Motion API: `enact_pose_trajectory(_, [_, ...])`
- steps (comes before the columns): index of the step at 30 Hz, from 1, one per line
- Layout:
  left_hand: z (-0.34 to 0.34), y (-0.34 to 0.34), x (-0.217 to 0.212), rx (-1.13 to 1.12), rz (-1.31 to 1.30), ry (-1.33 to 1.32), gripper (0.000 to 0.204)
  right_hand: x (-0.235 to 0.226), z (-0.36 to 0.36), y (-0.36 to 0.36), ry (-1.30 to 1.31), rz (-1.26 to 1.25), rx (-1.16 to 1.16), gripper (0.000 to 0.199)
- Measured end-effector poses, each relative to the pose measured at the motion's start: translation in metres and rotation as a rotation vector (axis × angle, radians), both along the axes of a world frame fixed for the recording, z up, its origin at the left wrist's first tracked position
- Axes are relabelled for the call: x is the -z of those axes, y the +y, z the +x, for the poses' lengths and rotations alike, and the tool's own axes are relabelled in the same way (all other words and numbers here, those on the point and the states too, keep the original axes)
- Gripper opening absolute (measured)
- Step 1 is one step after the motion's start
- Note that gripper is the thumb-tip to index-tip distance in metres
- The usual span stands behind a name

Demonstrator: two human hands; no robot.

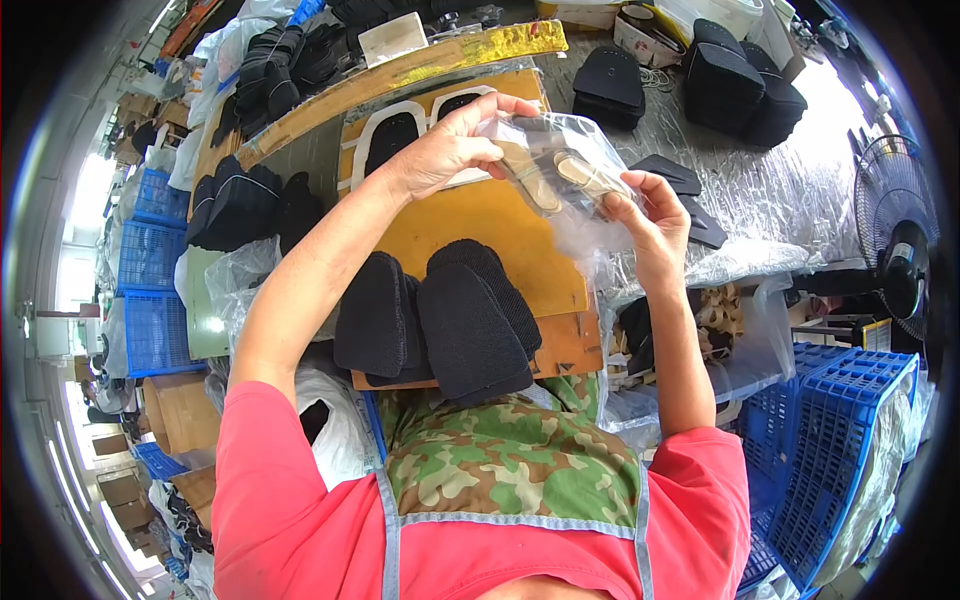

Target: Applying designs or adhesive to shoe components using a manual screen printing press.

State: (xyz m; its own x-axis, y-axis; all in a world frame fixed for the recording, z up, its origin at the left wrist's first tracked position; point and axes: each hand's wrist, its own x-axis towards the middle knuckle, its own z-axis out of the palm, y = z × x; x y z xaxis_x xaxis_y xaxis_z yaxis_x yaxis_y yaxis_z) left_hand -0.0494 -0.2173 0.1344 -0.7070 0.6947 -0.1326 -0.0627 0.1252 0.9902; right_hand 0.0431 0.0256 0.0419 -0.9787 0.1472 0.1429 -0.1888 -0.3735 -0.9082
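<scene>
Both hands are raised over a wooden board [480,225] and share 1 clear plastic bag [575,160] with 2 tan insoles [560,175] inside. The left hand [445,150] comes in from the left, fingers curled and closed on the bag's upper left edge, thumb pressed near the end of an insole. The right hand [650,215] holds the bag from the lower right, fingers pinched together on the plastic beside the other insole. The bag hangs in the air between the hands, above the far part of the board, its loose end trailing down toward the right wrist.

On the near part of the board lie 3 black fabric pieces [440,320], overlapping, just in front of a camouflage apron [510,460]. Farther off on the board sit 2 white-rimmed black cutouts [395,130]. On the silver table [780,190] stand black stacks [735,80], with flat dark pieces [680,180] near the right hand. A bag of tan parts [700,330] sits under the right forearm, blue crates [840,440] to the right, and a fan [900,250] at the far right edge
</scene>
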Motion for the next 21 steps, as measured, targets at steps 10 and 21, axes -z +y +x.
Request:
enact_pose_trajectory(10, [0.005, -0.003, -0.005, -0.001, 0.014, 0.031, 0.064, -0.006, 0.002, -0.009, 0.015, -0.036, 0.04, 0.046])
enact_pose_trajectory(21, [0.009, -0.004, 0.005, 0.035, -0.151, 0.065, 0.054, 0.026, -0.003, -0.01, 0.218, 0.119, 0.092, 0.017])
